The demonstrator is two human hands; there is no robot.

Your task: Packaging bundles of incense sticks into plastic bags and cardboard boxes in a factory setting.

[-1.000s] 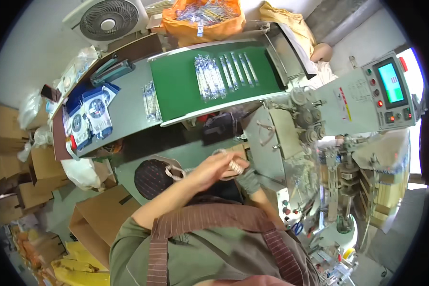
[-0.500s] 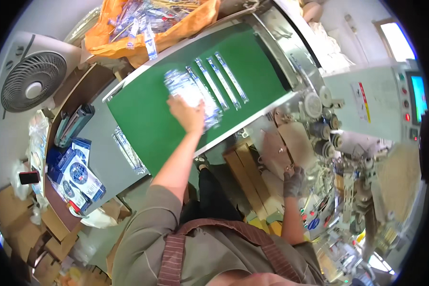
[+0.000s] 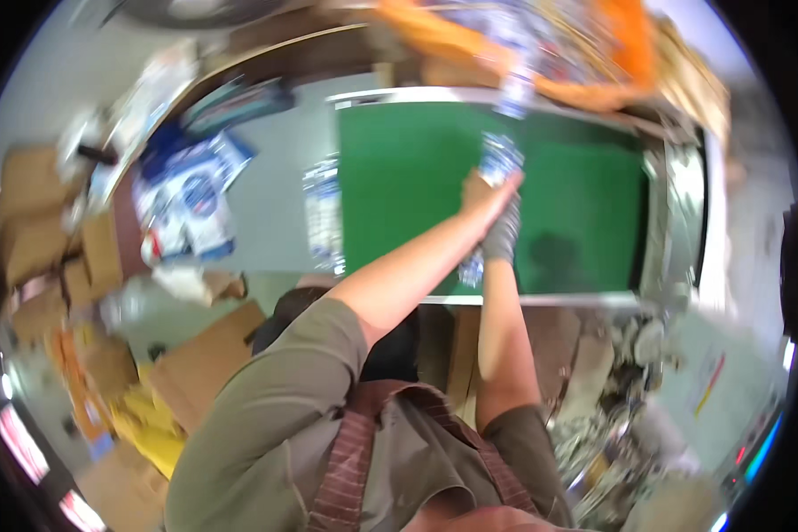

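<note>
A bundle of slim blue-and-white wrapped packets (image 3: 501, 152) is held over the green belt (image 3: 408, 168). My bare left hand (image 3: 486, 197) is closed around the middle of the bundle. My right hand (image 3: 503, 232), in a grey glove, presses close beside it, also closed on the packets. The far end of the bundle sticks out past my fingers, and the near end shows below my wrists. My hands cover its middle, and motion blurs the finger detail.
Another stack of packets (image 3: 324, 213) lies on the grey table left of the belt. Beyond the belt sits an orange bag (image 3: 585, 89) of packaged items. Blue-and-white printed bags (image 3: 195, 199) are at the left; machinery (image 3: 616, 390) stands at the lower right.
The view has turned right. My right hand has come from the machinery to the packets, beside my left. The separate packets that lay in a row no longer show on the belt.
</note>
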